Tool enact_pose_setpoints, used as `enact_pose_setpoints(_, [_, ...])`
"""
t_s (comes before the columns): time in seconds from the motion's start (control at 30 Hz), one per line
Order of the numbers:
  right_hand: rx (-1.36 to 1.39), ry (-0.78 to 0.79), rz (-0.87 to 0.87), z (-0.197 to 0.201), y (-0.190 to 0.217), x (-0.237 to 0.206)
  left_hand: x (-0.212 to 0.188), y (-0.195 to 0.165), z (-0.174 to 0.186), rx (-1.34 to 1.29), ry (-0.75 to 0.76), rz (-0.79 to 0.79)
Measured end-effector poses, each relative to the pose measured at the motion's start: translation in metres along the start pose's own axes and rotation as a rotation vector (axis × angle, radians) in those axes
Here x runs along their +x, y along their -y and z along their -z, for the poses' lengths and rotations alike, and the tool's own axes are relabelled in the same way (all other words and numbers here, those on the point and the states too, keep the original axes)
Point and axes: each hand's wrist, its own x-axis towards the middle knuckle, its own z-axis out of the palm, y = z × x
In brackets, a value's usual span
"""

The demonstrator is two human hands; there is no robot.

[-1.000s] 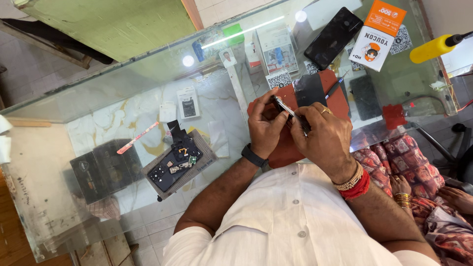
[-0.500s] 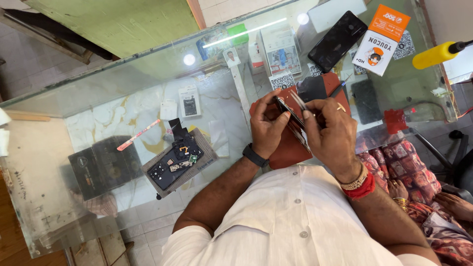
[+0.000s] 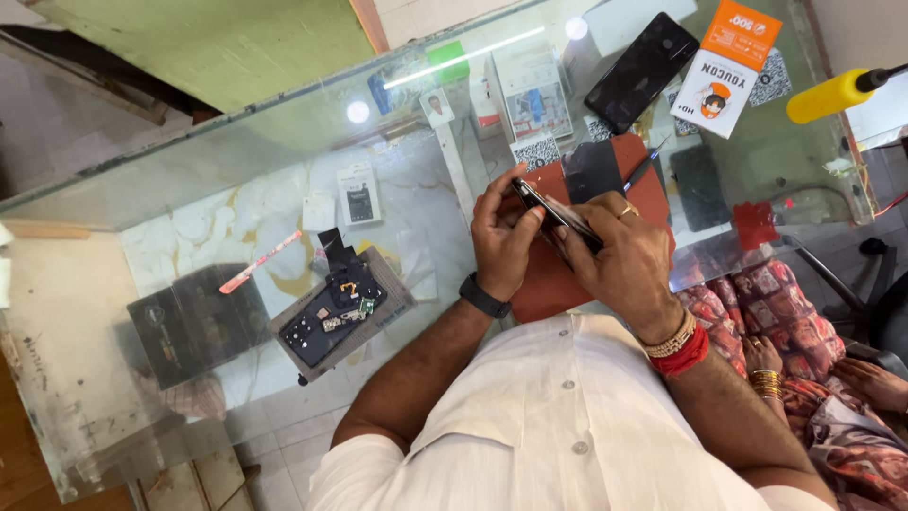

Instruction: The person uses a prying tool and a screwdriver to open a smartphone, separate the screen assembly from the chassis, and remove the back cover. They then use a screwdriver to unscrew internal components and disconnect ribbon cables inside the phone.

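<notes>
- Centrally, in the head view, a dark phone point(image 3: 558, 216) is held edge-up between both hands above a red mat point(image 3: 544, 279) on the glass counter point(image 3: 189, 189).
- Left hand point(image 3: 503, 237): fingers are closed on the phone's upper end.
- Right hand point(image 3: 624, 254): fingers are curled around its lower end.
- An opened phone body point(image 3: 333, 314) is laid well apart, to the left.

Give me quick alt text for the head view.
Both hands, left hand and right hand, grip a thin dark phone panel edge-on above a reddish-brown mat on a glass counter. An opened phone body with exposed parts lies to the left; a black phone lies farther back.
</notes>
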Motion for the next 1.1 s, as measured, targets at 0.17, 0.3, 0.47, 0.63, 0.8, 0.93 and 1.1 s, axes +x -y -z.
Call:
enact_pose_setpoints(0.17, [-0.027, -0.064, 0.052, -0.001, -0.003, -0.002, -0.003, 0.003, 0.001, 0.009, 0.06, -0.004])
enact_pose_setpoints(0.3, [-0.033, -0.078, 0.059, 0.0, -0.003, -0.003, -0.003, 0.002, 0.0, -0.051, 0.046, 0.028])
enact_pose_setpoints(0.47, [0.139, -0.056, 0.052, 0.005, -0.025, -0.012, 0.004, 0.005, 0.004, -0.028, 0.017, -0.021])
enact_pose_setpoints(0.63, [0.467, -0.181, -0.178, 0.023, -0.064, -0.026, 0.007, 0.0, 0.015, -0.092, -0.07, 0.06])
enact_pose_setpoints(0.8, [0.318, -0.275, -0.374, 0.046, -0.095, -0.035, 0.018, -0.01, 0.017, -0.193, -0.045, 0.085])
enact_pose_setpoints(0.93, [0.019, -0.292, -0.279, 0.046, -0.124, -0.044, 0.021, -0.018, 0.017, -0.46, 0.147, 0.122])
enact_pose_setpoints(1.1, [-0.224, -0.275, -0.235, 0.038, -0.158, -0.049, 0.024, -0.027, 0.011, -0.712, 0.346, 0.164])
